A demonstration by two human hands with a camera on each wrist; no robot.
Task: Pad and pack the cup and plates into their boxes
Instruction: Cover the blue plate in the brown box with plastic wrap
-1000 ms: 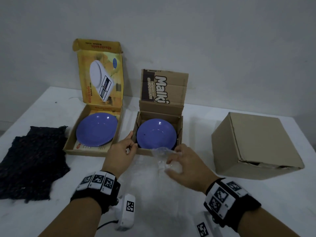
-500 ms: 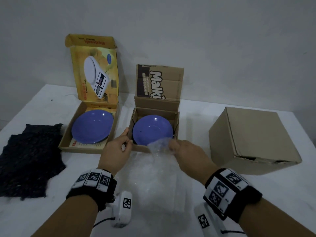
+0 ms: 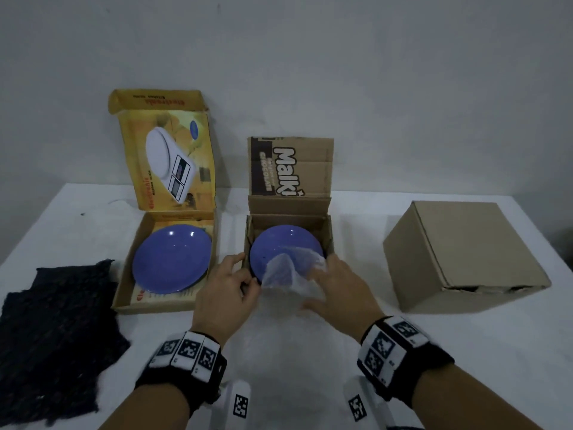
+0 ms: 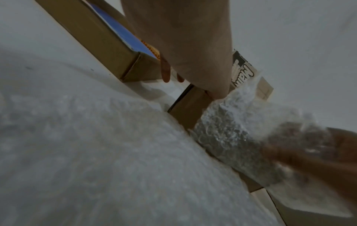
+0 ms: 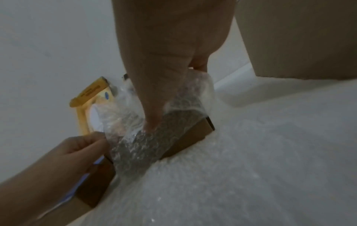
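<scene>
A blue plate lies in the open brown Malki box, and a second blue plate lies in the open yellow box. A sheet of bubble wrap covers the table in front, its far edge raised over the Malki box's front wall onto the plate. My left hand pinches the wrap's left edge at the box's front left corner; the right wrist view shows that hand pinching it. My right hand grips the wrap's right part, thumb pressed into the bubble wrap. No cup is in view.
A closed plain cardboard box stands on the right of the white table. A black knitted cloth lies at the left edge. Both open lids stand upright against the wall behind.
The wrap's far edge has come up from the table, over the Malki box's front wall and onto the plate. My right hand moved forward with it; my left hand shifted from the box corner onto the wrap's edge.
</scene>
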